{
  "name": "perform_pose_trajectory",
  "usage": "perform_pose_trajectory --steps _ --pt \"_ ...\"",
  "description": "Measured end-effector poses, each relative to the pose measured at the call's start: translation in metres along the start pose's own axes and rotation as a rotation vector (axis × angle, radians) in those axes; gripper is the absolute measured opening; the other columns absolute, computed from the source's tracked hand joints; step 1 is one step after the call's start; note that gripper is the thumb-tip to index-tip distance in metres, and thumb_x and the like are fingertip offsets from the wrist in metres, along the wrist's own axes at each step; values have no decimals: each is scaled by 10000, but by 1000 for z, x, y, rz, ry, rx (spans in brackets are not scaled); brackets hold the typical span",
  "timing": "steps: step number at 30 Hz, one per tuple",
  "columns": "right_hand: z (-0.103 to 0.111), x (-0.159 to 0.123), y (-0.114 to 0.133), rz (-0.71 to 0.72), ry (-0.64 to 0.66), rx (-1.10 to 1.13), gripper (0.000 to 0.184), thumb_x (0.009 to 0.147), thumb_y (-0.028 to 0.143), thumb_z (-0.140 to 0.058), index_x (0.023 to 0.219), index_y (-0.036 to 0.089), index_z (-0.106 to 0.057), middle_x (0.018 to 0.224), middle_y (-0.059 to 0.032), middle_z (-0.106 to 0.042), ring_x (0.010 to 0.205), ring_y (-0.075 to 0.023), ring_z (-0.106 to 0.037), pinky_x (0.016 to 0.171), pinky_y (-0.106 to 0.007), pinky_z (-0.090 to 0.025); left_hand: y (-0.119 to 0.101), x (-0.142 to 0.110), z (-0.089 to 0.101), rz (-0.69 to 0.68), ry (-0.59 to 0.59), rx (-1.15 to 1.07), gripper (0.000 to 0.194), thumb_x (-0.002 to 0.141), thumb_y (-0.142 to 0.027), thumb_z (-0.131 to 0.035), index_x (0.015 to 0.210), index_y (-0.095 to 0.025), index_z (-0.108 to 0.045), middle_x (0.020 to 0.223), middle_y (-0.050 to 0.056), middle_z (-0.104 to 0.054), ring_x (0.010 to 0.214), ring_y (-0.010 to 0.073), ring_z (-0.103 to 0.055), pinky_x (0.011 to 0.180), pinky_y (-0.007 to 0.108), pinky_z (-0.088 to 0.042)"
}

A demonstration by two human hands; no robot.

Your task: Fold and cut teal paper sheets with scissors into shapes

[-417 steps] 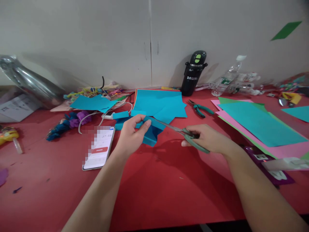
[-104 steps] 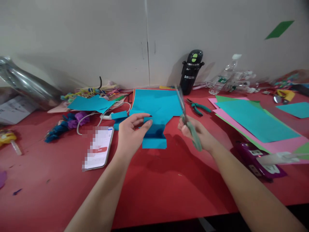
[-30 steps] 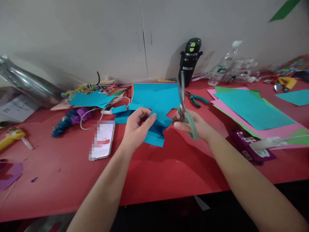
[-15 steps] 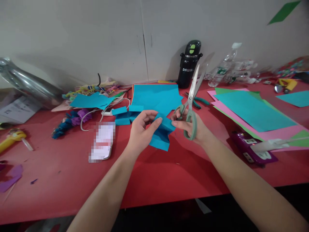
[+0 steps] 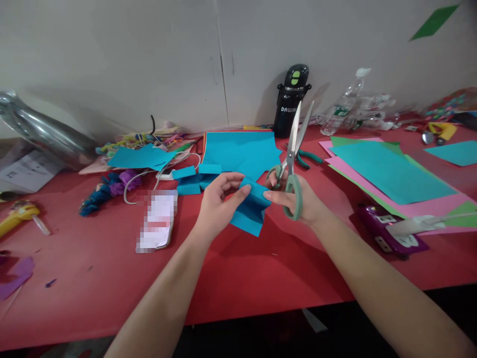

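A folded piece of blue paper (image 5: 249, 219) is held up over the table between both hands. My left hand (image 5: 221, 201) pinches its upper left edge, thumb in front. At its right edge, my right hand (image 5: 294, 196) grips the paper between thumb and fingers. Scissors (image 5: 293, 146) with green handles also hang in my right hand, their slightly parted blades pointing up. Just left of the hands lie folded blue paper pieces (image 5: 188, 180). Behind them is a stack of blue sheets (image 5: 238, 149). The fingertips behind the paper are hidden.
A phone (image 5: 158, 221) lies to the left on the red table (image 5: 238, 288). A black bottle (image 5: 292, 107) and pliers (image 5: 309, 159) are behind the scissors. Coloured sheets (image 5: 391, 169) and a purple power strip (image 5: 391, 233) are at right. A metal flask (image 5: 48, 132) is at far left.
The scissors have tilted a little to the left, and their blades look slightly further apart. Both hands keep hold of the blue paper, nearly in place. The view has shifted slightly.
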State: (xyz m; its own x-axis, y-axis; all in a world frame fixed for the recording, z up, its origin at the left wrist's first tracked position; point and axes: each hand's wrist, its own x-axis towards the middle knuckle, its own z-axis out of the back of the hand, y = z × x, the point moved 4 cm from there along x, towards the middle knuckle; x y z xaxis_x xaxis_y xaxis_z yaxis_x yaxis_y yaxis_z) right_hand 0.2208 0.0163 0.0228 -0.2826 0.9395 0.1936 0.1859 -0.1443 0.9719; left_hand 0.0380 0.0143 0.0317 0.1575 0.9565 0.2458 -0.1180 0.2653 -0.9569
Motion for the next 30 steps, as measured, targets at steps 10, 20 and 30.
perform_pose_trajectory --steps 10,20,30 --pt "-2 -1 5 3 8 -49 371 711 315 -818 796 238 -465 706 58 -452 622 -121 -406 579 -294 -339 -1 1 -4 74 131 9 303 903 -453 -644 742 -196 -637 694 -14 -545 622 125 -475 572 258 -395" --pt "26 -4 6 -98 2 -535 360 792 459 -767 826 235 -487 722 43 -395 644 -137 -378 589 -286 -328 -7 8 30 -121 -120 250 303 900 -432 -651 725 -192 -590 684 -14 -479 652 137 -420 603 272 -344" --pt "36 -5 -3 -187 224 -763 402 778 537 -757 753 226 -503 726 34 -444 632 -143 -399 580 -283 -326 -6 8 39 -114 -112 196 250 887 -433 -669 804 -197 -675 735 15 -578 677 151 -483 594 271 -393"
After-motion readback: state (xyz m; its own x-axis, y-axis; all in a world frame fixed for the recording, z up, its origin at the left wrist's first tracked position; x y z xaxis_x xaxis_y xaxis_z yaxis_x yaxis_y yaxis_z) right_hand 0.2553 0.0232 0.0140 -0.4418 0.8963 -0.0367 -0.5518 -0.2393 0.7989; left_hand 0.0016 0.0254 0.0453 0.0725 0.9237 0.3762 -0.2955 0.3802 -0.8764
